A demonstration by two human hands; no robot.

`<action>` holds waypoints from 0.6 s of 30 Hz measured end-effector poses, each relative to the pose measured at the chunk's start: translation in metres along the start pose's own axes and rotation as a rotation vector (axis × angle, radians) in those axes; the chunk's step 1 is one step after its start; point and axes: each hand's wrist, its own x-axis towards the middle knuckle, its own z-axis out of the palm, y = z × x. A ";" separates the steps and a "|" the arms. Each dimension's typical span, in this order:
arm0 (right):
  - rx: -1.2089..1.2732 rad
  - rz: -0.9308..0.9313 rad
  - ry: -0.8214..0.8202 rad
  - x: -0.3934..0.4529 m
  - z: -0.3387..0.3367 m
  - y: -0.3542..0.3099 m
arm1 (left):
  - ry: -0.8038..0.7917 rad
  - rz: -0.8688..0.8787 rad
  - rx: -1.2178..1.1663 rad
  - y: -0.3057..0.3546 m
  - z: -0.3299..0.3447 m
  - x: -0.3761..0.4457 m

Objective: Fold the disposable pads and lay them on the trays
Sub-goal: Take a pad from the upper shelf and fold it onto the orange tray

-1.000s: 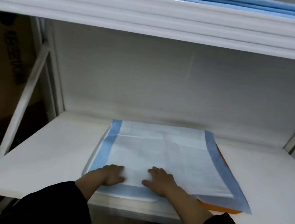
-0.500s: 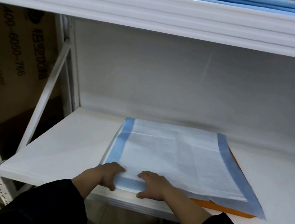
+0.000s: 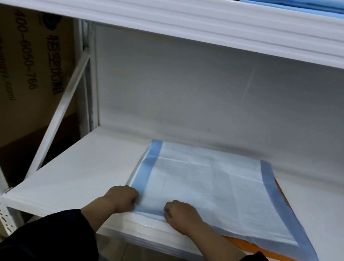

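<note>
Setting: a white metal shelving unit seen from above and in front, looking into its lower shelf [image 3: 70, 174].
Pad: a disposable pad [image 3: 207, 189], pale white in the middle with blue borders on the left, right and near edges, lies spread flat on the lower shelf, right of centre. Fold creases cross its middle.
Tray: an orange tray [image 3: 260, 251] lies under the pad; only its near right corner and a sliver along its right edge show.
Left hand: the left hand [image 3: 122, 198] rests at the pad's near left corner, its fingers curled shut on the blue near edge.
Right hand: the right hand [image 3: 182, 216] sits just beside it, to the right, on the same near edge, fingers curled under and pinching the pad's border.
Sleeves: both arms wear dark sleeves [image 3: 49, 239], reaching in from the bottom of the view.
Upper shelf: a stack of blue sheets [image 3: 316, 6] lies on the top shelf at the far right.
Left side: a brown cardboard box [image 3: 18, 72] with dark printed numbers stands beyond the shelf frame.
</note>
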 end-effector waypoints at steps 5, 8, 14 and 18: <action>0.007 0.066 0.174 0.001 -0.004 0.007 | 0.296 -0.026 -0.129 0.017 -0.026 0.009; 0.079 0.109 0.308 0.005 -0.019 0.012 | 0.476 0.021 -0.253 0.030 -0.042 0.017; 0.080 0.103 0.419 0.011 -0.049 0.010 | 0.713 0.061 -0.412 0.054 -0.063 0.026; 0.073 0.208 0.497 0.020 -0.059 0.021 | 0.803 0.068 -0.476 0.055 -0.059 0.035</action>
